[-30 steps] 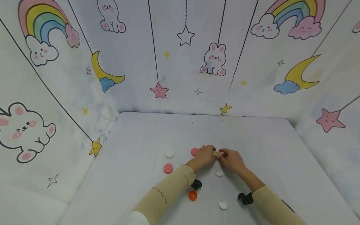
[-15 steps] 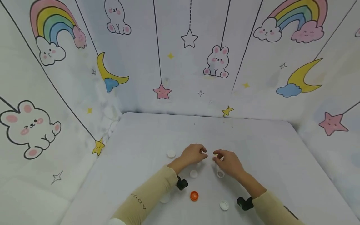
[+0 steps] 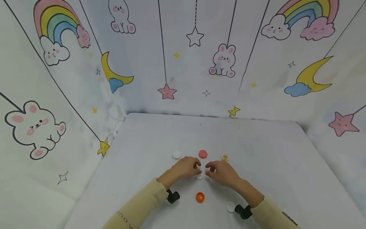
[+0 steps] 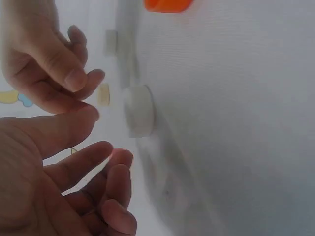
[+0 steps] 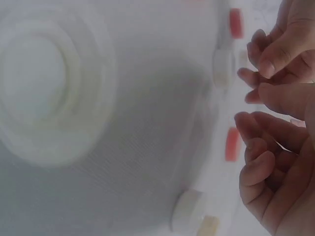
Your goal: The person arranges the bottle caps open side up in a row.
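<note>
My left hand (image 3: 186, 166) is above the white table, fingers loosely bent and nothing between them. Facing it, my right hand (image 3: 224, 173) also holds nothing, its fingertips a small gap from the left ones. Just below the gap lies a small white cap (image 3: 199, 177), partly covered by the left fingers; in the left wrist view this white cap (image 4: 139, 112) stands near the left fingertips, apart from them. Behind the right hand sits a yellow ring-like cap (image 3: 225, 157). A pink cap (image 3: 203, 154) lies beyond both hands.
Nearer the person lies an orange cap (image 3: 200, 197). Another white cap (image 3: 230, 207) is beside the right wrist camera (image 3: 243, 211), and one more white cap (image 3: 177, 155) lies beyond the left hand. A printed cloth wall (image 3: 137, 70) surrounds the table.
Both hands have let go of the yellow cap, which now lies on the table. They drew apart, then moved nearer the person and left, to the white cap. The head view shifted slightly.
</note>
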Tool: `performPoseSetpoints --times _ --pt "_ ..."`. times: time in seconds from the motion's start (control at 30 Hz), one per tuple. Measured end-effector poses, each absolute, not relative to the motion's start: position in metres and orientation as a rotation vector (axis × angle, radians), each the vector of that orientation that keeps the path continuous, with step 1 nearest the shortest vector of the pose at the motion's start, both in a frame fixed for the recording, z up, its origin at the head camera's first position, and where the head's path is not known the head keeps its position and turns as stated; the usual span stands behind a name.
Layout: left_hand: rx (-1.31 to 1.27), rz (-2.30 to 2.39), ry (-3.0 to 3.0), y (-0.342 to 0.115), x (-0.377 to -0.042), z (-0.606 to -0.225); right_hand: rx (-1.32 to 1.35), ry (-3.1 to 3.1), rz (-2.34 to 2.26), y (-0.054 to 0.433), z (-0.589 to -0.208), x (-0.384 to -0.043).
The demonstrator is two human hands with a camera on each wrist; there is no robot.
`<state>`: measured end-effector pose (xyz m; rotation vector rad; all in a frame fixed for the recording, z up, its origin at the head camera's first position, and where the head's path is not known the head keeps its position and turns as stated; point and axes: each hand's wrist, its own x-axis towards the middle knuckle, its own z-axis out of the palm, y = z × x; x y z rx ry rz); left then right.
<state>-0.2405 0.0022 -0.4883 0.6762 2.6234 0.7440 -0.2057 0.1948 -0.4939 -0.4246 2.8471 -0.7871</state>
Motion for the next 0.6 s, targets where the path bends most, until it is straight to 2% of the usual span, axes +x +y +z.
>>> performPoseSetpoints --times 0.33,0.6 --pt "0.773 0.567 2.669 0.000 -0.223 -0.500 -0.491 2.765 -0.780 0.191 -0.511 -0.197" --pt "0.886 0.453 2.795 0.005 -0.225 -0.508 -0.533 2.796 -0.769 0.188 -0.512 -0.199"
